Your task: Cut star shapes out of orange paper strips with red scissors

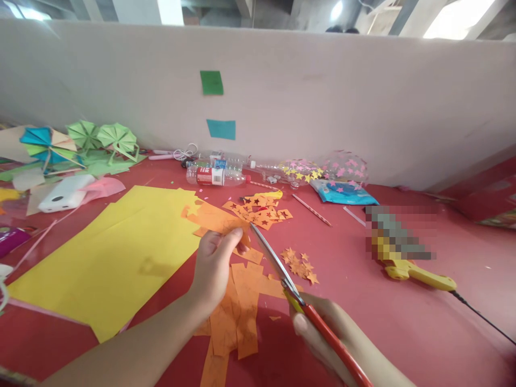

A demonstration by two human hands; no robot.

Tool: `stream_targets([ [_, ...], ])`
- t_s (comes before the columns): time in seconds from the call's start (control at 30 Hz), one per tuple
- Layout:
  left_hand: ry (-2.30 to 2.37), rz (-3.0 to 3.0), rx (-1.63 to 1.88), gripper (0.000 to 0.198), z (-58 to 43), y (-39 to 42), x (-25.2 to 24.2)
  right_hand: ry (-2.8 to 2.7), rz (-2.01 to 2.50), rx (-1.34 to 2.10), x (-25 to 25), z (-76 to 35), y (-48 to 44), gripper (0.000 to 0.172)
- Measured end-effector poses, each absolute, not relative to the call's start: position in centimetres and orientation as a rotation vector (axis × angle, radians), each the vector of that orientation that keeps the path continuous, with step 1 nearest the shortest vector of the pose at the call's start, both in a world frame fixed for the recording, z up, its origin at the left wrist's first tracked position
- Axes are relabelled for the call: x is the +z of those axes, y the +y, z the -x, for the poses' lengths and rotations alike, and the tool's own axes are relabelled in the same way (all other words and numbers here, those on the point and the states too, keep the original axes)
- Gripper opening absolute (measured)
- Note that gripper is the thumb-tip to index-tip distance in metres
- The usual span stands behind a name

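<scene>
My left hand [215, 266] pinches a piece of orange paper [220, 217] between thumb and fingers above the red table. A pair of scissors [276, 263] with long silver blades and red handles is gripped in my right hand [322, 330]. Its blade tips meet the right edge of the orange paper, close to my left thumb. Below the blades lie orange paper strips [245, 306], some with faint drawn lines. Small cut-out orange stars [300, 266] form a loose pile right of the scissors. Beyond the tips are orange scraps with star-shaped holes [264, 217].
Large yellow sheets [133, 242] cover the left side. Plastic bottles [231, 176], star-covered clear domes [344, 167] and a blue packet [342, 192] line the back wall. Folded-paper wheels [116, 138] stand back left. A yellow corded tool [427, 275], partly pixelated, lies right.
</scene>
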State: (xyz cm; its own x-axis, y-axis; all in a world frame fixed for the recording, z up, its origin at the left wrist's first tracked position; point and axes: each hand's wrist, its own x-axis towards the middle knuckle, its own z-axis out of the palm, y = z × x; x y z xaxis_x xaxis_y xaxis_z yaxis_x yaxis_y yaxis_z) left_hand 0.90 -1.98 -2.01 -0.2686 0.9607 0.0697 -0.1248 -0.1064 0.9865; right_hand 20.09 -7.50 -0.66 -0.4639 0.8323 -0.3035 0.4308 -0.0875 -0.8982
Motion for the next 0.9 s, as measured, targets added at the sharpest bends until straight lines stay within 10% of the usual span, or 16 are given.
stream_targets([
  [0.9, 1.043, -0.977, 1.496, 0.021, -0.77, -1.84, -2.13, -1.888, 1.280, 1.712, -0.71, -21.14, -7.30, 0.054],
])
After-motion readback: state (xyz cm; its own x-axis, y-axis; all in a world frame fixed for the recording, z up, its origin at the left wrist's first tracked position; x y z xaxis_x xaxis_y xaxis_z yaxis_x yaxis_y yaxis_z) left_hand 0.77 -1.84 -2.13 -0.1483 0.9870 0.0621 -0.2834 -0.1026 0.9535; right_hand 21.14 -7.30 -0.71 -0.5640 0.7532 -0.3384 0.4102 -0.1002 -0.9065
